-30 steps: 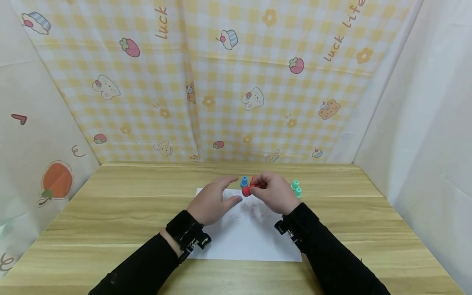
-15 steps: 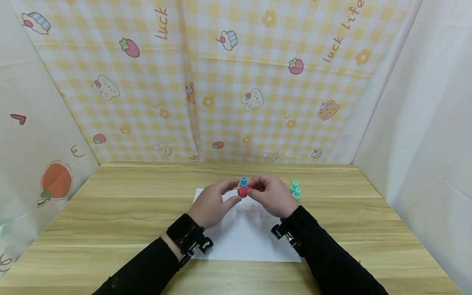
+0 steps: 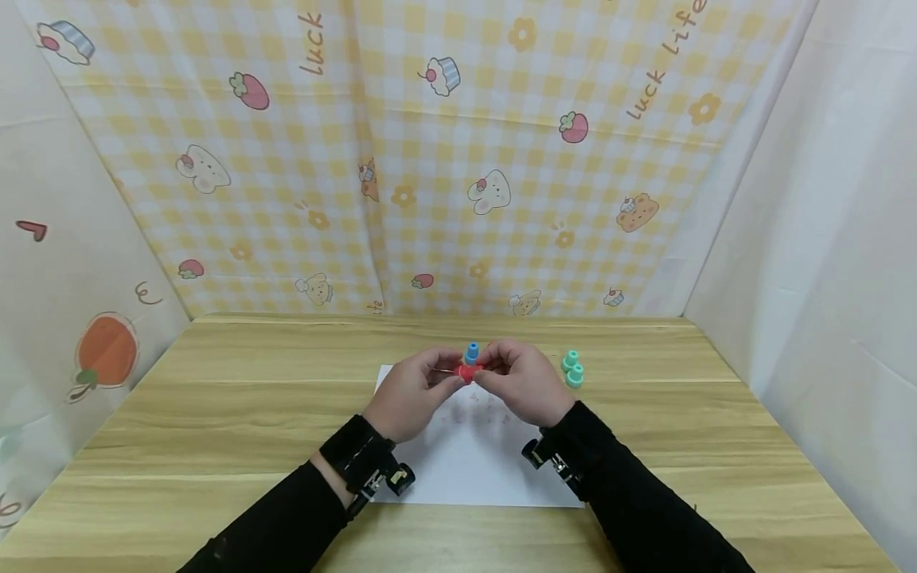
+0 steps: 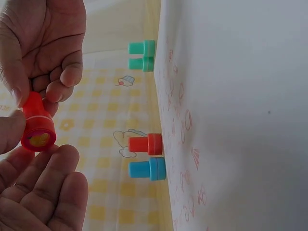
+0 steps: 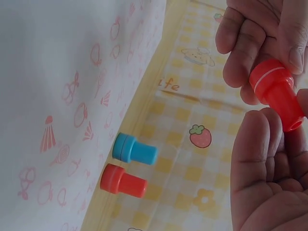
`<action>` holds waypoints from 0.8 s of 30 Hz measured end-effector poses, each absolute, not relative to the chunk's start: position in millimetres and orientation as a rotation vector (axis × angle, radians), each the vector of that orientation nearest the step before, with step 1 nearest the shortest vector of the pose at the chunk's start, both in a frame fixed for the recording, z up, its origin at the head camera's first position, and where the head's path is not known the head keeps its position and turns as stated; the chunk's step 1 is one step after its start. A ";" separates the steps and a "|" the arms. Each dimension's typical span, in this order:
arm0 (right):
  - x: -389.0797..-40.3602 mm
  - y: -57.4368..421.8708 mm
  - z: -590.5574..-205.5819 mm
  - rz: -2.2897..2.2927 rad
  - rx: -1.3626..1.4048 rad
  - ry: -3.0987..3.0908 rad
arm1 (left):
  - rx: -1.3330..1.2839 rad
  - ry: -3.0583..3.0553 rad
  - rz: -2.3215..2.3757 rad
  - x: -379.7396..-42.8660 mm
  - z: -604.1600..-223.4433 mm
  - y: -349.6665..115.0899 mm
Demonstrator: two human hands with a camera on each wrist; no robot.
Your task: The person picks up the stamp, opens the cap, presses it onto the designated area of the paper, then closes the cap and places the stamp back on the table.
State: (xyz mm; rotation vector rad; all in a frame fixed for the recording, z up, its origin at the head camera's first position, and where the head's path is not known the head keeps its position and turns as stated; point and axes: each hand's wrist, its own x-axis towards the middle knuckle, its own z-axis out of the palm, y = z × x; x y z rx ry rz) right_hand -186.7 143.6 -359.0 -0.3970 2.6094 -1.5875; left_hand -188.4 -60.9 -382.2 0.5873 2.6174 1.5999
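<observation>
Over the far part of the paper, both hands hold a small red toy stamp (image 3: 467, 372). My right hand (image 3: 530, 387) pinches its narrow handle between thumb and fingers. My left hand (image 3: 408, 399) has its thumb and fingers at the wide end. A yellow patch shows on the stamp's round end face (image 4: 39, 140) in the left wrist view. Behind the hands stand a blue stamp (image 5: 134, 149) and a second red stamp (image 5: 123, 181), side by side. The right hand mostly hides that second red one in the head view.
A white sheet of paper (image 3: 494, 473) with red printed marks lies on the wooden table (image 3: 236, 422). Two green stamps (image 3: 573, 368) stand off its far right corner. A yellow checked cloth (image 3: 444, 159) hangs behind, and white cloth (image 3: 809, 263) hangs at both sides.
The right hand has moved left with the red stamp, bringing it to the left hand. The left thumb and fingers have come onto the stamp's wide end.
</observation>
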 end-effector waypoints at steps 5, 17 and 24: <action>-186.6 142.4 -358.4 -1.598 -0.378 2.598 | 0.579 2.578 1.618 -188.5 -382.9 -61.1; -187.8 143.3 -364.3 -1.652 -0.485 2.472 | 0.583 2.608 1.659 -186.5 -384.1 -60.5; -188.1 141.9 -365.3 -1.642 -0.459 2.393 | 0.642 2.595 1.692 -185.4 -384.0 -60.9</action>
